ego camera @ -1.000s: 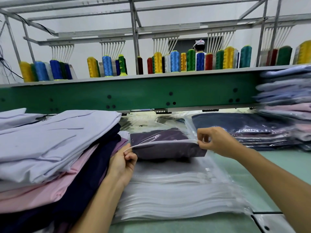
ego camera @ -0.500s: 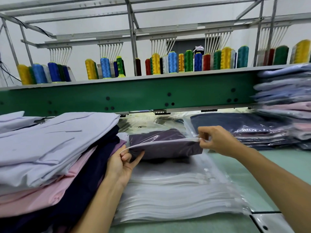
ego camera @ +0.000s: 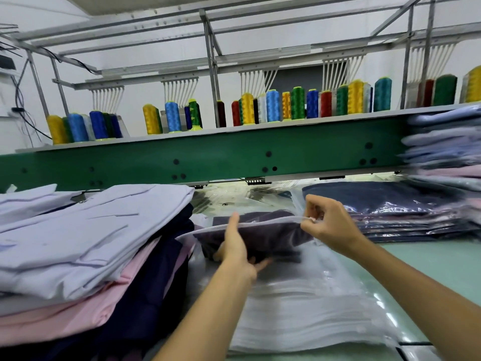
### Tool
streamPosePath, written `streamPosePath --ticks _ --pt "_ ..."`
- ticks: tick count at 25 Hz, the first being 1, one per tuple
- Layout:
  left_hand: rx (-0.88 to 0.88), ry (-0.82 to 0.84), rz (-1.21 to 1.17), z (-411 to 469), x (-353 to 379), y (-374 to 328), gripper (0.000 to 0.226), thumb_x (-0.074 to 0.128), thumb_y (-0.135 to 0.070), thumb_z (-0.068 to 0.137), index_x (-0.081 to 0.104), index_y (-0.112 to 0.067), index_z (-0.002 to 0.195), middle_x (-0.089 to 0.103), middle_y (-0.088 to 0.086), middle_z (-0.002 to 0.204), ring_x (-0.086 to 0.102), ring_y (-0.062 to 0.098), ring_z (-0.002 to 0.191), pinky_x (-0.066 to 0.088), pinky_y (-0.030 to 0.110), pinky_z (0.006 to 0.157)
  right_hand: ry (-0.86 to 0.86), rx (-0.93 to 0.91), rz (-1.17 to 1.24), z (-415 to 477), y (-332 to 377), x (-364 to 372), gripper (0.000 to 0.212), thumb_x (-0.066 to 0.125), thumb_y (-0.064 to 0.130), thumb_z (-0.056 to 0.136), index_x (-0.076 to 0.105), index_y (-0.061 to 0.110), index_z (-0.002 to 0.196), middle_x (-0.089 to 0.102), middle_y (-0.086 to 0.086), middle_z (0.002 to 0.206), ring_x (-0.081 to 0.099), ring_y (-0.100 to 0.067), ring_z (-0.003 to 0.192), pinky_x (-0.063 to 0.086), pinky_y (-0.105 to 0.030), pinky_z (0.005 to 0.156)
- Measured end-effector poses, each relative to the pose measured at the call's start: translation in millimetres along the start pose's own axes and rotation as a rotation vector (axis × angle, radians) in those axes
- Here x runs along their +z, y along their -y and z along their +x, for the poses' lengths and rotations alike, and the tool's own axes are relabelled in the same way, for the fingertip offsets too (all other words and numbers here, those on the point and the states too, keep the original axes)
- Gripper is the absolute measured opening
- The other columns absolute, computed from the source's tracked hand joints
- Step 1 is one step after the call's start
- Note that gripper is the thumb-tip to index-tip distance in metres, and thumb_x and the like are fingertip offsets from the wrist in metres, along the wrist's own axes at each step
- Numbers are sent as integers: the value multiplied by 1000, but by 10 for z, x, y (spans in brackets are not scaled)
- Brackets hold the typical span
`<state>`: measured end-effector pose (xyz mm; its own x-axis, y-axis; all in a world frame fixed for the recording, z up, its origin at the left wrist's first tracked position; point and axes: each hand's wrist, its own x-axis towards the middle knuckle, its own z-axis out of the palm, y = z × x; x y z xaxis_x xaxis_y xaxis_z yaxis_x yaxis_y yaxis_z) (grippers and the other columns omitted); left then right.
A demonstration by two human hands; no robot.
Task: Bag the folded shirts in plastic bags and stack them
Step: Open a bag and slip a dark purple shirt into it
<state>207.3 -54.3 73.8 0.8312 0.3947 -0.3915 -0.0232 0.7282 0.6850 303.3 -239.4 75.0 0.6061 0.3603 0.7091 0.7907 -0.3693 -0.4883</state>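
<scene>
now closing up one bag (ego camera: 263, 225) at the middle of the bench (ego camera: 440, 272), on top of a flat stack of empty bags (ego camera: 299, 311). pinching its open lip at the right corner with the right hand (ego camera: 329, 225), fingers curled tight on the plastic, likely to pull the mouth taut. clamping the near left part with the left hand (ego camera: 235, 252), thumb laid up over the front and fingers tucked under, apparently to steady the load and to press along the seal. holding inside it one dark purple shirt (ego camera: 276, 238), folded and fully in. storing the unbagged shirts (ego camera: 78, 230) in a tall pile at the left, just beside the bag's left end, within easy reach. stacking the bagged shirts (ego camera: 406, 209) at the far right, well apart from the loose pile, presumably to avoid mixing the two. left to do, judging by this: shut the lip, then carry across to the right stack.
</scene>
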Motion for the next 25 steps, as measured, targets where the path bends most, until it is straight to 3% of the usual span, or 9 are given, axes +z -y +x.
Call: streamPosePath --ticks 4,7,9,11,13,17,22,24,25 --pt "123 -115 152 151 290 -59 57 59 -8 83 38 -11 136 53 20 124 59 40 103 57 62 73 221 67 238 -82 246 77 18 56 15 70 43 4 66 42 -6 58 40 -13 58 38 -38 59" --pt "323 -235 393 321 361 -159 51 48 -4 88 38 -8 138 58 17 126 62 37 105 57 51 88 315 145 484 -95 335 121 6 52 7 75 53 3 78 55 -5 63 50 -16 62 44 -33 62" --pt "453 -275 495 391 389 -251 50 48 -3 89 43 -7 138 60 15 127 61 35 104 54 43 92 187 213 610 -65 337 174 12 49 2 86 59 -1 91 64 -12 67 58 -20 64 50 -29 63" --pt "546 -273 537 411 444 -363 45 48 -2 90 48 -9 134 61 12 124 58 31 97 50 36 84 -7 304 567 -3 276 238 14 48 0 95 62 2 93 66 -12 72 62 -20 69 52 -30 68" --pt "607 -241 603 400 536 -476 42 49 0 91 51 -12 131 63 11 121 58 29 91 48 33 76 -75 402 449 67 176 311 13 51 5 98 63 9 94 68 -10 82 63 -20 77 51 -31 72" --pt "707 -81 719 287 826 -760 45 46 5 94 51 -11 136 61 4 94 52 14 63 43 19 44 5 632 322 300 -47 416 9 55 23 99 62 19 99 66 -4 93 58 -17 83 46 -32 71" --pt "698 90 729 22 1240 -1311 24 41 3 95 56 -7 111 61 11 86 59 21 67 49 29 51 9 714 379 655 -315 445 22 54 17 95 65 -1 90 61 -10 80 52 -21 72 39 -34 70" --pt "689 155 721 -80 1406 -1498 23 39 5 91 56 -6 103 59 12 82 59 23 64 48 27 47 131 742 473 763 -347 499 25 54 25 97 68 4 95 67 -11 94 60 -24 88 46 -35 81" --pt "689 182 721 -125 1483 -1568 28 38 7 89 56 -3 108 57 11 77 58 22 60 45 25 42 222 752 541 802 -352 538 31 57 35 95 68 9 109 69 -8 112 63 -26 105 49 -39 94"
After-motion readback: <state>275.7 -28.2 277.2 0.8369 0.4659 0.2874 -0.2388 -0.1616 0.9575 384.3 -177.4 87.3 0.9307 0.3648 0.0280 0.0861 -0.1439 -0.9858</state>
